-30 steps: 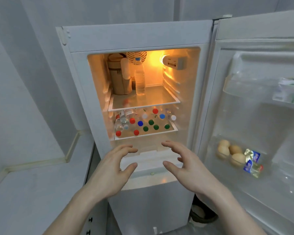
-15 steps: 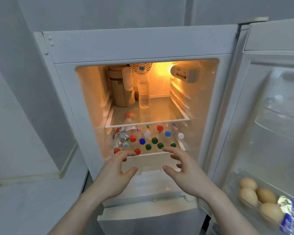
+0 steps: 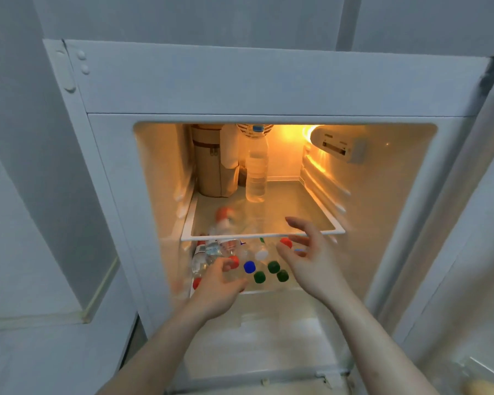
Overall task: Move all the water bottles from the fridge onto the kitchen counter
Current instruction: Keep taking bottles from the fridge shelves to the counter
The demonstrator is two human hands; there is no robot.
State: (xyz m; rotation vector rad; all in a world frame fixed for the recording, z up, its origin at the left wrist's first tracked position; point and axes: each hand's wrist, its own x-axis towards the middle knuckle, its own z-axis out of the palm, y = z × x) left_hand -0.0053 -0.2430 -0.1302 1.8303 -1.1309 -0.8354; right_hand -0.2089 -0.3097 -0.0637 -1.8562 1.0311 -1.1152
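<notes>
1. At far left, a pale grey kitchen counter (image 3: 26, 352) stands beside the open white fridge (image 3: 240, 84), whose orange-lit interior fills the frame.
2. The person's left hand (image 3: 216, 292) reaches into the lower shelf, fingers (image 3: 226, 263) curled loosely around the front-left clear plastic bottles; whether they actually grip one cannot be told through the blur.
3. Small clear water bottles (image 3: 248, 266) crowd that lower shelf, caps up: at least three red, three green, one blue and one white are visible; others are hidden by the hands.
4. On the glass upper shelf (image 3: 297, 206) stands one tall clear water bottle with a blue cap (image 3: 256, 166), just beside one tan cylindrical container (image 3: 208, 166).
5. The right hand (image 3: 311, 263) hovers at the shelf's front edge, fingers (image 3: 297, 223) spread and holding nothing.
</notes>
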